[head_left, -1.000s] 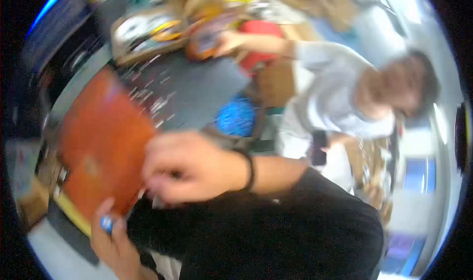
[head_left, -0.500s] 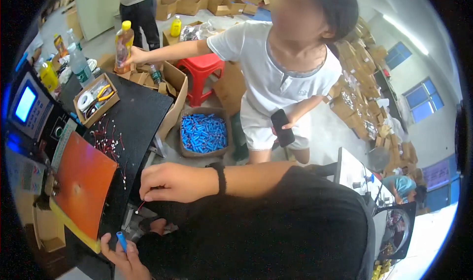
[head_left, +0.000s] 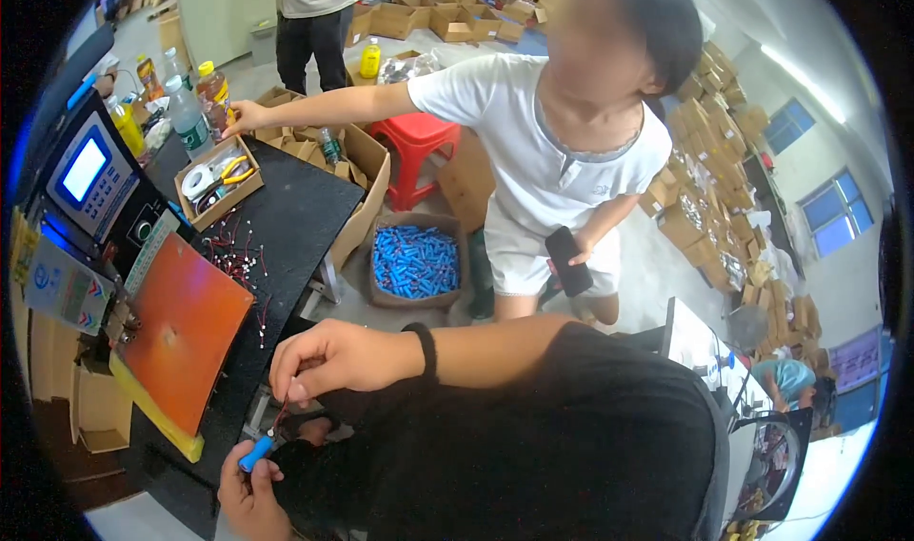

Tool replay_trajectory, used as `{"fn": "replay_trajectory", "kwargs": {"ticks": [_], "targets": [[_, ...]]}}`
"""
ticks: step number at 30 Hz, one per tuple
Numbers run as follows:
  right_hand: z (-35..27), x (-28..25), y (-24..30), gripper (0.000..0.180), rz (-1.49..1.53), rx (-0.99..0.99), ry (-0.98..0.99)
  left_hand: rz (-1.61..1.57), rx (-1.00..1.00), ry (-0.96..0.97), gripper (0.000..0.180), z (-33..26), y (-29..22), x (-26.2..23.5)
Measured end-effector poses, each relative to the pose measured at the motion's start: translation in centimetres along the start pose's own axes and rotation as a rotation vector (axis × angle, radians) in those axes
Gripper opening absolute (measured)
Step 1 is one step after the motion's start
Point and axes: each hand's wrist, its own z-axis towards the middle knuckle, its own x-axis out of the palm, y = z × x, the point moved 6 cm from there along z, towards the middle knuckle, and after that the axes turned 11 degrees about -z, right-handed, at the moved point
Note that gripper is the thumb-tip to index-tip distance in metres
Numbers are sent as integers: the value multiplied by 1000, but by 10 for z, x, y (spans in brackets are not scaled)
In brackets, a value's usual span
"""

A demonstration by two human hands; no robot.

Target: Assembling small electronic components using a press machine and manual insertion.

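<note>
In the lower left, my left hand [head_left: 249, 505] grips a small blue cylindrical battery cell [head_left: 255, 453] between thumb and fingers, its upper end tilted up and right. Just above it, my right hand [head_left: 335, 360] pinches a thin dark red wire lead [head_left: 279, 415]. The lead's pale lower end hangs at the cell's top; whether the two touch I cannot tell. My right arm, with a black band on the wrist, reaches across from the right. More wire leads [head_left: 236, 260] lie scattered on the black table [head_left: 305, 196].
An orange sheet-covered panel [head_left: 186, 327] stands beside a machine with a lit screen [head_left: 86, 170]. A small box of tools [head_left: 219, 184] sits behind. Blue cells fill a floor carton [head_left: 416, 298] near a red stool [head_left: 411, 150]. Across the table, a person holds a phone [head_left: 568, 260] and reaches toward a bottle [head_left: 213, 93].
My left hand has moved up and right, and the cell is now close under the wire lead. The other person's bottle has gone from raised to lower, among the bottles.
</note>
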Motion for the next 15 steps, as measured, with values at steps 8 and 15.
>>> {"fn": "replay_trajectory", "kwargs": {"ticks": [8, 15], "targets": [[17, 2, -15, 13, 338, 242, -38, 270, 8, 7, 21, 33, -11, -3], [40, 0, -7, 20, 186, 378, 56, 468, 243, -86, 23, 80, -16, -10]]}}
